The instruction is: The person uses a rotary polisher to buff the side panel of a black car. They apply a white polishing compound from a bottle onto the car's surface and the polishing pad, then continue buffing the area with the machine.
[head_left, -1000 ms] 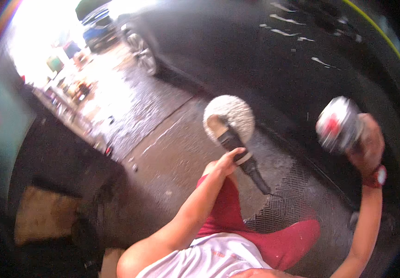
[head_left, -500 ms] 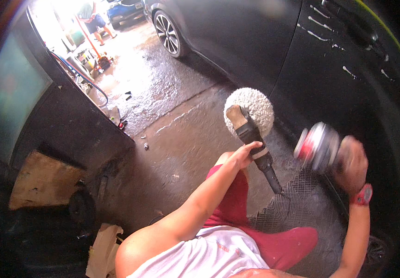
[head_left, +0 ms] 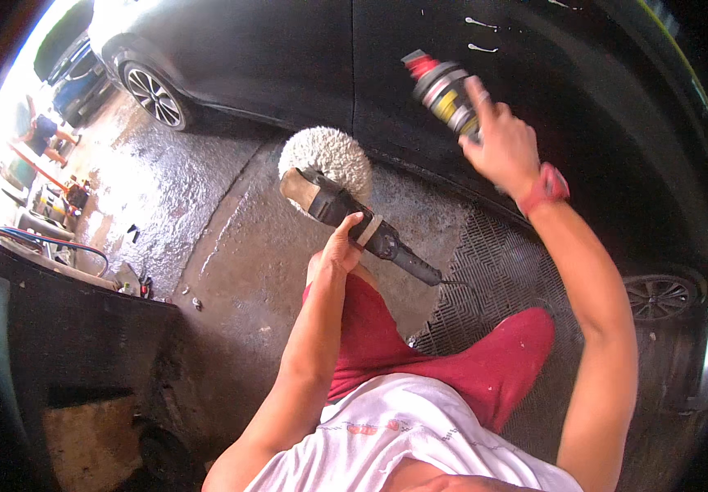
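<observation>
My left hand (head_left: 344,244) is wrapped around the body of a black car polisher (head_left: 382,239), held low over my knee. Its round white wool pad (head_left: 333,160) faces the dark car door (head_left: 280,66), and a cord trails from the handle's end. My right hand (head_left: 508,148), with a red watch on the wrist, grips a squeeze bottle (head_left: 449,97) with a red top and a black and yellow label. The bottle is tilted, its top toward the upper left, in front of the door. White streaks of liquid (head_left: 482,48) mark the door above it.
A second dark car panel (head_left: 83,336) stands on my left. Wet concrete floor (head_left: 198,172) and a black grid mat (head_left: 501,262) lie below. Farther off at the left are a person (head_left: 38,131), a blue car (head_left: 83,82) and a red-handled jack (head_left: 71,193).
The view has swung to the right. My right hand has raised the bottle along the door and tipped its top to the upper left. My left hand still holds the polisher.
</observation>
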Tool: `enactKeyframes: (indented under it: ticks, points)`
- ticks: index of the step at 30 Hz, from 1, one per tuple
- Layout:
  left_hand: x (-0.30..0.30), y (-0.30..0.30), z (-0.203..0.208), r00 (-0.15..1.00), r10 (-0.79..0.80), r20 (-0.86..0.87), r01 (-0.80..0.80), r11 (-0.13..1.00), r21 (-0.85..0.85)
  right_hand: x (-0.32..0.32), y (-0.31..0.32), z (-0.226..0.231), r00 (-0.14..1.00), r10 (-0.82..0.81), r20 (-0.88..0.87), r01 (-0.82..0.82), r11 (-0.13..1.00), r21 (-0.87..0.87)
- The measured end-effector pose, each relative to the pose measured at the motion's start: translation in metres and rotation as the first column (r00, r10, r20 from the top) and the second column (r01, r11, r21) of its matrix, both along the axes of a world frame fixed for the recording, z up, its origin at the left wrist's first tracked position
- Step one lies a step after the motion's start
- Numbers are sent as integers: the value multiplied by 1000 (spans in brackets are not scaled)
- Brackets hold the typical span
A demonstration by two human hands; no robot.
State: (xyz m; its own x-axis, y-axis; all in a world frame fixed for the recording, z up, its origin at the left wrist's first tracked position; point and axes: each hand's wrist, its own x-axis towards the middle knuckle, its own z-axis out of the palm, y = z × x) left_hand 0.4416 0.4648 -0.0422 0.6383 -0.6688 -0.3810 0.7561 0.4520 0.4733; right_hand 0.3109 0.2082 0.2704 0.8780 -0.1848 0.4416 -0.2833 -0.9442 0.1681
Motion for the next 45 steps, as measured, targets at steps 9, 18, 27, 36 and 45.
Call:
enactKeyframes:
  ticks: [9, 18, 27, 36, 45]
  points:
    - [6, 11, 6, 988, -73, 135, 103, 966, -235, 0, 52, -39, 672, 739, -49, -704, 618, -349]
    - [2, 38, 4, 994, 104, -14, -105, 991, -88, 37, 74, -28, 829, 559, -12, -551, 814, -185]
    - [-5, 44, 19, 981, 183, 70, -181, 983, -27, 70, 45, -76, 990, 143, -4, -143, 989, 43]
    - [11, 61, 2, 989, 132, -70, -139, 986, -94, 12, 45, -116, 750, 656, -80, -661, 744, -95]
    - [13, 73, 3, 973, 226, 41, -225, 974, -23, -14, 42, -142, 736, 675, -52, -677, 731, -84]
